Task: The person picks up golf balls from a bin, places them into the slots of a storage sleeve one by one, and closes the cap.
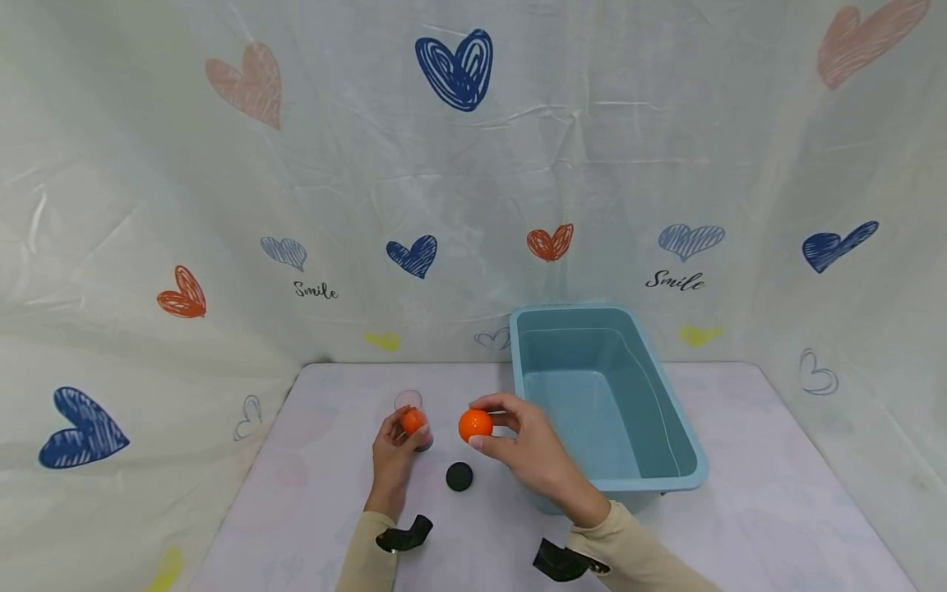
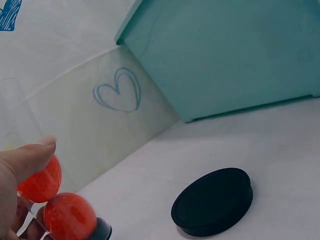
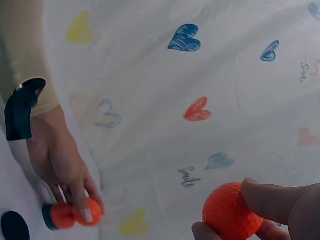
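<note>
My left hand [image 1: 392,462] grips a clear tube [image 1: 408,400] with a dark base. Two orange balls show through its wall in the left wrist view; the lower ball [image 2: 70,216] lies by the base, and the other ball [image 2: 42,182] sits just above, partly behind my thumb. My right hand [image 1: 534,450] pinches an orange dimpled golf ball [image 3: 231,212] between thumb and fingers. In the head view this ball is to the right of the tube, apart from it. A round black lid [image 1: 459,476] lies on the table between the hands.
A blue-green plastic bin [image 1: 684,448] stands on the table to the right, behind my right hand; its inside shows no contents. The white-covered table [image 1: 296,510] meets a light sheet [image 1: 473,181] printed with hearts at the back and sides.
</note>
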`<move>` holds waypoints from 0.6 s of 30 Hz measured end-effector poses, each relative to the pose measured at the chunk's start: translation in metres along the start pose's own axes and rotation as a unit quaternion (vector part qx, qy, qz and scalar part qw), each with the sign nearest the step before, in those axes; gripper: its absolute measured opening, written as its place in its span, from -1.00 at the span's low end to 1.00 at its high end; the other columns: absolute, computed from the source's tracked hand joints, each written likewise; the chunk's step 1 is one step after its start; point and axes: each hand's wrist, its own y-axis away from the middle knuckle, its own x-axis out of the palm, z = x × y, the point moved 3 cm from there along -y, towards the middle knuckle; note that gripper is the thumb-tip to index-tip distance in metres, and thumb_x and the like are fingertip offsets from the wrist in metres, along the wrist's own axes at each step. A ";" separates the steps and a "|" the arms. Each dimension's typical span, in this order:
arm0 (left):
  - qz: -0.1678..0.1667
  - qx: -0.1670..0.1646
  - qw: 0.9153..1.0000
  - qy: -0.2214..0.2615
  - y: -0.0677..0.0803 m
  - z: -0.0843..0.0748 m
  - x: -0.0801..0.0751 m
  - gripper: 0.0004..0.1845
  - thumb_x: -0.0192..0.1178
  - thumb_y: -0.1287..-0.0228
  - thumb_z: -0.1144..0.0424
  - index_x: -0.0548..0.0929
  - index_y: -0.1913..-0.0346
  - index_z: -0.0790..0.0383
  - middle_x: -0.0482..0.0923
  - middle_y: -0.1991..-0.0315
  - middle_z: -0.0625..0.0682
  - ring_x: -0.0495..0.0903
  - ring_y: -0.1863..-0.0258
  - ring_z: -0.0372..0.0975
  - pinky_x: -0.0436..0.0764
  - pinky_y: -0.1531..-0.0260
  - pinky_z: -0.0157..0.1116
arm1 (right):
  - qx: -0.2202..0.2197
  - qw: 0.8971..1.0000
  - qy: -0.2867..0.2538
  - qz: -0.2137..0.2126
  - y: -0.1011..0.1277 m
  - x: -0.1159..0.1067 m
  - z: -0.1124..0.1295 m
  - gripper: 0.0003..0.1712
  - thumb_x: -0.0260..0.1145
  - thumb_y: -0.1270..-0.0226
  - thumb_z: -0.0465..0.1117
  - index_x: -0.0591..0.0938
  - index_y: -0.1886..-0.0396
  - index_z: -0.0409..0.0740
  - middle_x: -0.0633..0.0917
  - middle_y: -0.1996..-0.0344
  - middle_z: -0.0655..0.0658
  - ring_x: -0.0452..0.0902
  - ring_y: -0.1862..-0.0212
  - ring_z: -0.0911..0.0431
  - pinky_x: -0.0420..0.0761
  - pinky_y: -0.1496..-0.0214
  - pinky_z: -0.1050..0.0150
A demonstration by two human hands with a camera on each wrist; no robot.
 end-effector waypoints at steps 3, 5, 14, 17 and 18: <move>0.001 -0.003 1.000 -0.004 0.000 0.000 0.000 -0.38 0.36 -0.41 0.37 0.45 -0.49 0.18 0.38 -0.50 0.28 0.38 -0.43 0.16 0.37 -0.50 0.09 | 0.004 1.000 -0.008 -0.004 -0.003 0.011 -0.003 -0.59 0.45 -0.39 -0.39 0.64 -0.20 -0.31 0.65 -0.19 -0.28 0.66 -0.19 -0.21 0.77 -0.04 0.23; 0.000 -0.004 1.000 -0.005 0.000 -0.001 -0.001 -0.37 0.37 -0.41 0.35 0.45 -0.49 0.17 0.38 -0.50 0.28 0.38 -0.43 0.17 0.38 -0.50 0.09 | 0.006 1.000 -0.009 -0.009 -0.005 0.018 -0.004 -0.60 0.44 -0.39 -0.39 0.65 -0.19 -0.29 0.65 -0.19 -0.27 0.65 -0.19 -0.20 0.77 -0.05 0.21; 0.002 0.000 1.000 0.007 0.000 -0.002 0.000 -0.36 0.34 -0.37 0.42 0.46 -0.49 0.19 0.39 -0.51 0.27 0.37 -0.45 0.17 0.38 -0.49 0.11 | -0.014 0.999 -0.013 -0.044 -0.021 0.046 -0.016 -0.61 0.45 -0.36 -0.43 0.65 -0.15 -0.36 0.66 -0.14 -0.31 0.65 -0.15 -0.22 0.75 -0.12 0.13; 0.005 0.001 1.000 0.008 0.000 -0.002 0.001 -0.35 0.32 -0.36 0.44 0.46 -0.49 0.18 0.39 -0.51 0.27 0.38 -0.45 0.16 0.38 -0.49 0.10 | 0.001 0.998 -0.014 -0.056 -0.028 0.053 -0.023 -0.61 0.47 -0.34 -0.42 0.66 -0.15 -0.32 0.67 -0.14 -0.29 0.64 -0.15 -0.20 0.76 -0.12 0.06; 0.005 0.000 1.000 0.008 0.000 -0.002 0.001 -0.36 0.32 -0.36 0.43 0.46 -0.49 0.18 0.40 -0.51 0.26 0.38 -0.45 0.16 0.39 -0.49 0.09 | 0.008 0.998 -0.015 -0.060 -0.030 0.055 -0.025 -0.61 0.47 -0.34 -0.42 0.67 -0.15 -0.31 0.67 -0.14 -0.28 0.64 -0.15 -0.20 0.75 -0.12 0.04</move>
